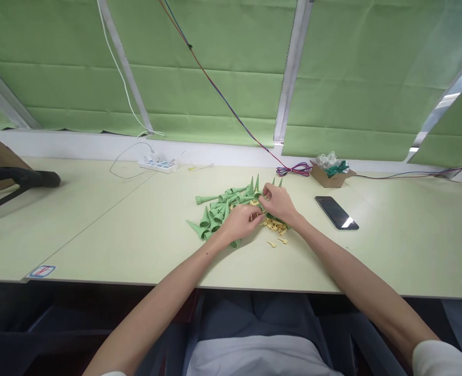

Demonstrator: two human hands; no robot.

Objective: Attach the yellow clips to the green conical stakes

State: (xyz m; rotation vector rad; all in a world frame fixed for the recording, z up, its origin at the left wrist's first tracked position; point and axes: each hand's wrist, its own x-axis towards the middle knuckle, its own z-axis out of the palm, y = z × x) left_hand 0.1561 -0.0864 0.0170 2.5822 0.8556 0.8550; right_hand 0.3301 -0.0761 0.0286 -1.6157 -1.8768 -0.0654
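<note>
A heap of green plastic cone-shaped spikes (218, 209) lies on the pale table (117, 235), beside a small pile of little yellow parts (274, 226). My left hand (240, 222) rests over the heap's right side with its fingers pinched around a small piece that I cannot make out. My right hand (278, 202) sits just behind it, fingers curled and pinched over the yellow parts and a green spike. The two hands nearly touch at the fingertips.
A black phone (336, 212) lies to the right of the hands. Behind it stands a small cardboard box (330, 176) with bagged parts. A white power strip (158, 165) and cables lie at the back, and a chair armrest (19, 178) is at the far left.
</note>
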